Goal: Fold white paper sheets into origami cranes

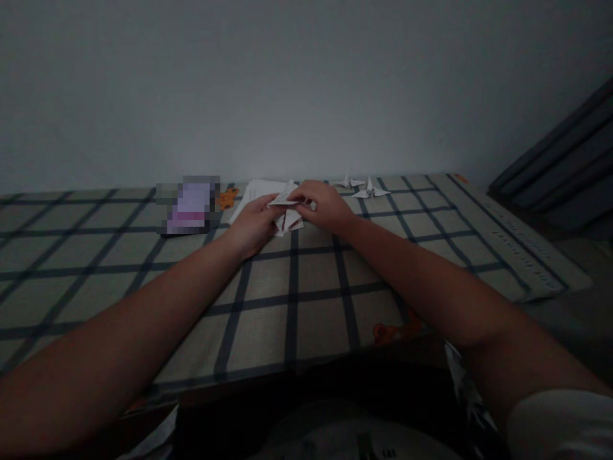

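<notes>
Near the far side of the table, both my hands hold a piece of folded white paper [286,194]. My left hand [252,225] grips it from the left, thumb on top. From the right, my right hand [322,203] pinches its edge between thumb and fingers. Below my fingers more folded paper [293,221] shows; I cannot tell whether it is part of the held piece. Two folded paper cranes, one in front [370,191] and one behind [349,182], stand to the right of my right hand. Behind my left hand lie white paper sheets [256,189].
A checked cloth [316,306] covers the table. At the left lies a phone [191,201] with a lit, pixelated screen. The grey wall [287,83] rises right behind the table, and a dark curtain [569,150] hangs at the right.
</notes>
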The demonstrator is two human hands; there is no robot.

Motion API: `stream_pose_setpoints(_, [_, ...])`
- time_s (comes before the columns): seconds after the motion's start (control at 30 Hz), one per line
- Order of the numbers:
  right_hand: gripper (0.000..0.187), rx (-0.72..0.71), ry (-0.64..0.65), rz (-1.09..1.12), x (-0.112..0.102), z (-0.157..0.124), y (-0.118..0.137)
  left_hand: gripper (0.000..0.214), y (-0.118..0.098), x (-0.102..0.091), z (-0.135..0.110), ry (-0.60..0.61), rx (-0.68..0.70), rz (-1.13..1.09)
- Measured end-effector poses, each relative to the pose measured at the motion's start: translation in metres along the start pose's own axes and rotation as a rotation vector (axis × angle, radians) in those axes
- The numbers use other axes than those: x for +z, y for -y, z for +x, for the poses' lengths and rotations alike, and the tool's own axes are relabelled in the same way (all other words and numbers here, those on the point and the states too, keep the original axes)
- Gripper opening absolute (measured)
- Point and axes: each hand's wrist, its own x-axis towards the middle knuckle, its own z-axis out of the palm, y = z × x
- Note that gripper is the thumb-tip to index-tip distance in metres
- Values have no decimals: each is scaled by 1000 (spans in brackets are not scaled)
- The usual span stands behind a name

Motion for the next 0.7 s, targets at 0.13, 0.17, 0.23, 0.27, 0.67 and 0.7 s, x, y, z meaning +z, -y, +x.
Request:
stream_pose_setpoints(0.13, [22,66,-17,17,0,0,1,22,-2,2,-1,10,-18,-23])
stream_pose_setpoints(0.17, [23,74,-15,19,0,0,1,20,-4,3,-1,12,-25,-34])
stream_pose_setpoints(0.23, [24,77,-14,18,-1,-1,2,15,-6,5,-1,6,-39,-66])
stream_pose_setpoints(0.27, [25,78,-16,24,-1,-1,2,12,-7,6,-2,0,-47,-80])
stream_pose_setpoints(0.67, [38,179,-141,218,0,-4,7,20,-8,-1,2,-72,-19,-77])
stream_pose_setpoints(0.7, [37,174,-137,226,0,-4,6,19,-8,0,2,-79,-6,-80])
